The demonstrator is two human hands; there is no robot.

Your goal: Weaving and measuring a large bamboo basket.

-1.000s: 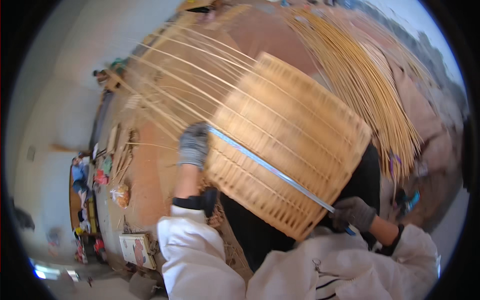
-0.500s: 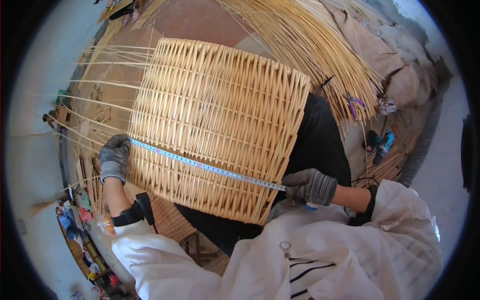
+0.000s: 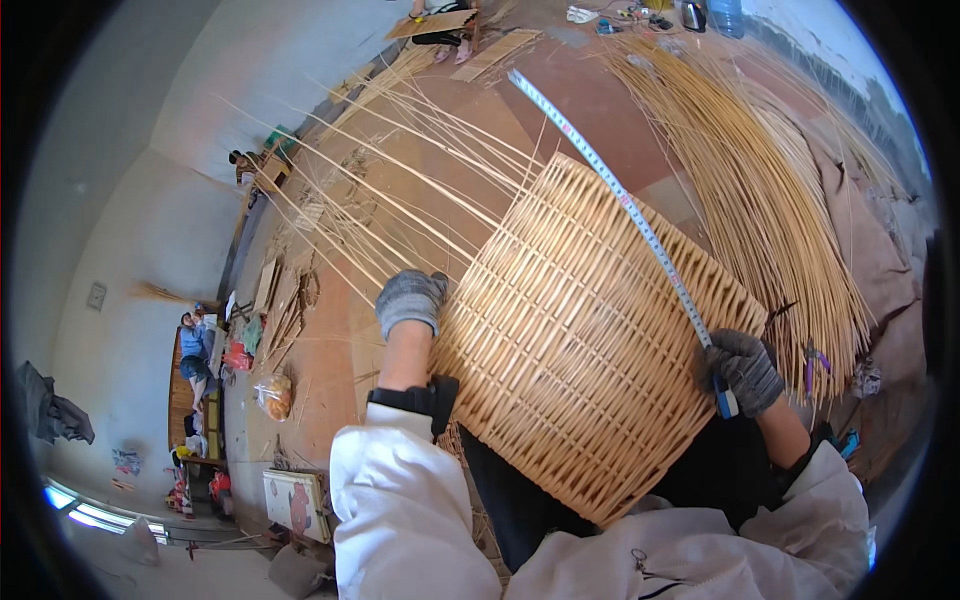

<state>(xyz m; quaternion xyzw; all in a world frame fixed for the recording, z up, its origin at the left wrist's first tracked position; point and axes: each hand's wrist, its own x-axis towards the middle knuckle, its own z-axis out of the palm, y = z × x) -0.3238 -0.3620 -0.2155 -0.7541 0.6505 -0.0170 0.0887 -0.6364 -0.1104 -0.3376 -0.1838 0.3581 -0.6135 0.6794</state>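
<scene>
Okay, your right hand (image 3: 745, 368) held the tape measure (image 3: 726, 402); couldn't tell left hand (image 3: 412, 302) grip at basket (image 3: 600, 330); unsupported blade (image 3: 627, 203) risked buckling.

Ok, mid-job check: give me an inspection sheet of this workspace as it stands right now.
Surface: reddish-brown floor; the woven piece rests over the person's dark-clothed lap.
Job's things: tape measure extended across the woven piece, free end beyond its far edge.
Clutter: bundle of long canes at right, purple-handled tool by its near end, clear bag at left.
Hands: left hand gloved, at the woven piece's left edge, grip unclear; right hand gloved, holding the tape measure.
Cables: none clearly seen; items at the top are too small to tell.
Surroundings: pale wall and a person in blue at left.
</scene>
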